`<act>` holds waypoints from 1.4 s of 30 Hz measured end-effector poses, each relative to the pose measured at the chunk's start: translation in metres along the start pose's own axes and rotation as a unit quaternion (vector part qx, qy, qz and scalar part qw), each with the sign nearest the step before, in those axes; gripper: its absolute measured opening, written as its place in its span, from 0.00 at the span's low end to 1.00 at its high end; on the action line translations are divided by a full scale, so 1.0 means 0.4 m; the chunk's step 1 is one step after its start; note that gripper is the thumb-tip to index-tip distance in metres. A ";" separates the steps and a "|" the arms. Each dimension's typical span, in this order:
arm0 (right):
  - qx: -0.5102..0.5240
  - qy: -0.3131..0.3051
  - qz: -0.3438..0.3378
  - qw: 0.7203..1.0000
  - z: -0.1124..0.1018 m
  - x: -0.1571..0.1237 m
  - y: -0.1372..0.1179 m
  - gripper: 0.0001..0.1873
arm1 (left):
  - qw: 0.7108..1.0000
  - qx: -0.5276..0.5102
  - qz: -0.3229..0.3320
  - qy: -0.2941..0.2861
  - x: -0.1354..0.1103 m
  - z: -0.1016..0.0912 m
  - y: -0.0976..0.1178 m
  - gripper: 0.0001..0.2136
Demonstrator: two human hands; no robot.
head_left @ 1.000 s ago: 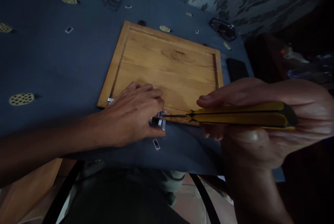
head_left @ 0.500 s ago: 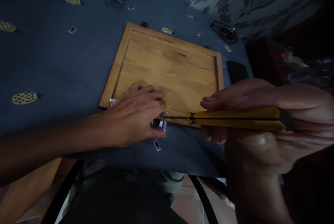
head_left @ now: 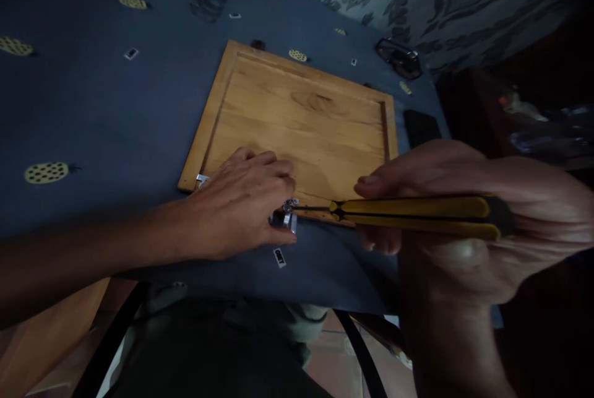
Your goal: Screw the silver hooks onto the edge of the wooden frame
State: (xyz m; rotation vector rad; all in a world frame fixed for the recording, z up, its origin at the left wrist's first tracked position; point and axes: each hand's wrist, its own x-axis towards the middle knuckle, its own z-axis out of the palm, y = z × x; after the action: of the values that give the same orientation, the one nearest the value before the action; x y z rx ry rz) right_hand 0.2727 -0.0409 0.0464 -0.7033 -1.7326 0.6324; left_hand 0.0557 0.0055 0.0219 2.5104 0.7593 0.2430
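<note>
Wooden panel (head_left: 301,122) lies flat on the blue tablecloth (head_left: 93,107), its near edge close to the table's near edge, with a narrow strip of cloth between. Cloth spreads broadly to the panel's left; on the right, a flat black object (head_left: 421,128) sits near its edge. A metal fitting (head_left: 290,223) is at the panel's near edge, and a second metal piece (head_left: 202,179) shows by the near left corner. The left hand (head_left: 248,203) reaches in low from the left, back upward, fingers bent together and clamped with the thumb on the fitting. The right hand (head_left: 524,181), wrist below, has its fingers closed around a yellow screwdriver (head_left: 413,212), held nearly level, tip at the fitting.
</note>
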 end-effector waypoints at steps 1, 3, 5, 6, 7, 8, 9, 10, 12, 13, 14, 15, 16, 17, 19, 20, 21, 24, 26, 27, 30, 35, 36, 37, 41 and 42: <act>0.004 -0.001 -0.011 1.000 0.000 0.003 -0.002 0.16 | 1.000 0.001 0.000 0.001 0.001 0.000 0.000 0.15; -0.001 0.019 0.029 0.999 0.005 0.007 -0.014 0.15 | 1.000 0.004 -0.002 0.000 0.002 0.000 0.000 0.14; -0.007 0.042 0.092 0.995 0.015 0.006 -0.031 0.14 | 1.000 0.006 -0.003 -0.001 0.002 0.000 0.000 0.14; -0.010 0.049 0.114 0.992 0.019 0.003 -0.040 0.14 | 1.000 0.004 -0.003 0.000 0.002 -0.001 -0.001 0.14; -0.010 0.056 0.123 0.991 0.023 0.000 -0.046 0.14 | 1.000 0.003 -0.002 -0.001 0.001 -0.001 -0.001 0.14; -0.011 0.062 0.126 0.990 0.025 -0.002 -0.050 0.14 | 1.000 0.001 -0.001 -0.002 0.001 -0.002 -0.001 0.14; -0.016 0.075 0.135 0.988 0.027 -0.005 -0.052 0.15 | 1.000 -0.001 0.001 -0.001 0.000 -0.002 -0.002 0.14; -0.024 0.091 0.147 0.985 0.027 -0.006 -0.051 0.16 | 1.000 -0.002 0.002 0.000 0.000 -0.002 -0.002 0.14; -0.026 0.098 0.148 0.984 0.026 -0.007 -0.044 0.16 | 1.000 -0.002 0.005 0.004 -0.001 -0.002 -0.003 0.14; -0.016 0.086 0.125 0.988 0.025 -0.006 -0.040 0.15 | 1.000 -0.001 0.006 0.005 -0.001 -0.001 -0.003 0.14; -0.010 0.072 0.100 0.992 0.023 -0.005 -0.035 0.14 | 1.000 0.000 0.006 0.005 -0.001 -0.001 -0.003 0.14; -0.004 0.055 0.071 0.996 0.022 -0.005 -0.031 0.13 | 1.000 0.000 0.005 0.004 -0.001 0.000 -0.003 0.14; -0.014 0.055 0.065 0.996 0.021 -0.005 -0.028 0.12 | 1.000 0.000 0.005 0.004 -0.001 0.001 -0.003 0.14; -0.024 0.061 0.071 0.995 0.020 -0.005 -0.027 0.11 | 1.000 0.000 0.004 0.004 -0.001 0.001 -0.003 0.14; -0.036 0.080 0.100 0.991 0.018 -0.006 -0.027 0.10 | 1.000 0.000 0.004 0.004 -0.001 0.001 -0.002 0.14; -0.032 0.079 0.110 0.990 0.017 -0.007 -0.029 0.11 | 1.000 0.001 0.004 0.003 -0.001 0.001 -0.002 0.14; -0.026 0.077 0.116 0.990 0.017 -0.006 -0.031 0.12 | 1.000 0.002 0.005 0.003 -0.001 0.000 -0.002 0.14; -0.025 0.077 0.122 0.989 0.021 -0.003 -0.040 0.14 | 1.000 0.004 0.008 0.002 -0.001 -0.004 -0.003 0.13; -0.024 0.095 0.141 0.985 0.029 -0.001 -0.049 0.15 | 1.000 0.001 0.007 0.000 -0.001 -0.007 -0.002 0.13; -0.023 0.109 0.155 0.982 0.033 -0.002 -0.053 0.14 | 1.000 -0.001 0.004 -0.003 0.000 -0.007 -0.002 0.13; -0.012 0.124 0.188 0.974 0.040 -0.011 -0.059 0.09 | 1.000 -0.001 -0.005 -0.007 0.002 -0.007 0.000 0.14; -0.037 0.078 0.145 0.986 0.022 -0.013 -0.048 0.11 | 1.000 0.006 -0.010 -0.009 0.002 -0.004 0.003 0.14; -0.035 0.066 0.136 0.988 0.020 -0.007 -0.047 0.12 | 1.000 0.006 -0.011 -0.009 0.003 -0.005 0.004 0.14; -0.031 0.060 0.131 0.989 0.019 0.000 -0.046 0.13 | 1.000 0.006 -0.012 -0.008 0.003 -0.005 0.004 0.14; -0.028 0.078 0.124 0.989 0.023 0.018 -0.052 0.13 | 1.000 0.003 -0.008 -0.008 0.002 -0.006 0.003 0.14; -0.024 0.089 0.134 0.987 0.024 0.017 -0.054 0.13 | 1.000 0.002 -0.005 -0.005 0.001 -0.006 0.001 0.14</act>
State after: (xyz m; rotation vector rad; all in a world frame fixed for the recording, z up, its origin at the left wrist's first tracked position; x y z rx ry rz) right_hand 0.2588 -0.0511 0.0640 -1.0074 -1.5058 0.6906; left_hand 0.0557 0.0063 0.0241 2.5100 0.7694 0.2263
